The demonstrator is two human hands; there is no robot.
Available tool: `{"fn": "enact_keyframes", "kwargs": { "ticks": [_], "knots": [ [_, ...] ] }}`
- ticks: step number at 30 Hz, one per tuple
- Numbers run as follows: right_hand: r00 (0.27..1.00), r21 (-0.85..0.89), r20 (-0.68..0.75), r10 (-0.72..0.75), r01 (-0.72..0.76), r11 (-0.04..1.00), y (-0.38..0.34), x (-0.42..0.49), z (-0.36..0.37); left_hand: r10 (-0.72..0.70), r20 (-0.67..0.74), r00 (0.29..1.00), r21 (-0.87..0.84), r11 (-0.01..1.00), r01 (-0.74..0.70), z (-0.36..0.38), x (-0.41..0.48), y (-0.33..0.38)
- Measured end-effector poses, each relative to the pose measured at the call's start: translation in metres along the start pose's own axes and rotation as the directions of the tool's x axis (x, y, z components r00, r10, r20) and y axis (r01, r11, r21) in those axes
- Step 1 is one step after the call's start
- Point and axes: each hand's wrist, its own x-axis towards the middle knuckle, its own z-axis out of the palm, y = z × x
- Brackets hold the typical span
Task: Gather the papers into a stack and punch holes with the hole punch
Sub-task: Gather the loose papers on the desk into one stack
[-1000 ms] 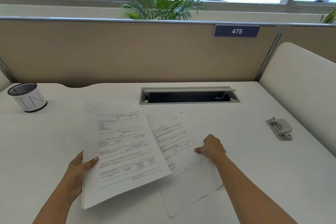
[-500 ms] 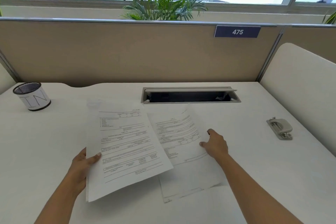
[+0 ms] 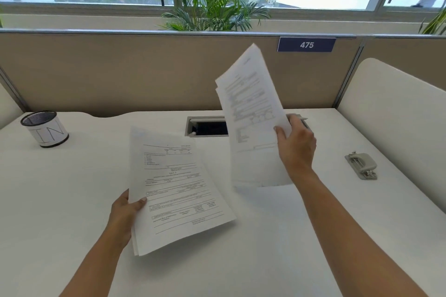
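**Two sheaves of paper, one in each hand**

The left hand (image 3: 125,214) grips a small stack of printed forms (image 3: 176,190) at its left edge, thumb on top, holding it tilted just above the white desk (image 3: 72,188). The right hand (image 3: 298,147) is closed on a second bundle of printed sheets (image 3: 251,108), pinched at its right edge and lifted nearly upright in front of the beige partition (image 3: 120,72). The two bundles are apart, not touching. The grey hole punch (image 3: 362,165) lies on the desk well to the right, untouched. A mesh pen cup (image 3: 44,129) stands at the far left.
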Motion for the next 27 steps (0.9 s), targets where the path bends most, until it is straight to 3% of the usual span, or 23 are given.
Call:
{"fn": "enact_keyframes", "kwargs": {
  "ticks": [5,9,12,16,24,27],
  "knots": [
    [0.999,0.257,-0.02,0.046,-0.039,0.966,-0.02,0.0,-0.007,-0.008,0.034,0.999,0.014,1.0,0.008,0.01,-0.014,-0.001],
    [0.938,0.479,0.28,0.203,-0.32,0.817,-0.011,-0.004,0.007,-0.003,0.109,0.994,0.002,1.0,0.003,0.016,-0.024,0.004],
    [0.848,0.485,0.472,0.243,-0.48,0.731,0.001,-0.017,0.022,0.016,0.16,0.987,-0.034,0.999,-0.011,0.017,-0.029,0.008],
    [0.756,0.453,0.605,0.249,-0.584,0.673,0.015,-0.037,0.034,0.038,0.207,0.978,-0.101,0.995,-0.017,0.019,-0.031,0.013],
    [0.669,0.384,0.704,0.238,-0.641,0.664,0.029,-0.063,0.05,0.076,0.251,0.965,-0.129,0.991,-0.045,0.023,-0.032,0.013],
    [0.591,0.379,0.773,0.23,-0.722,0.58,0.031,-0.069,0.055,0.08,0.255,0.964,-0.11,0.993,-0.053,0.027,-0.033,0.013]
  ]
}}
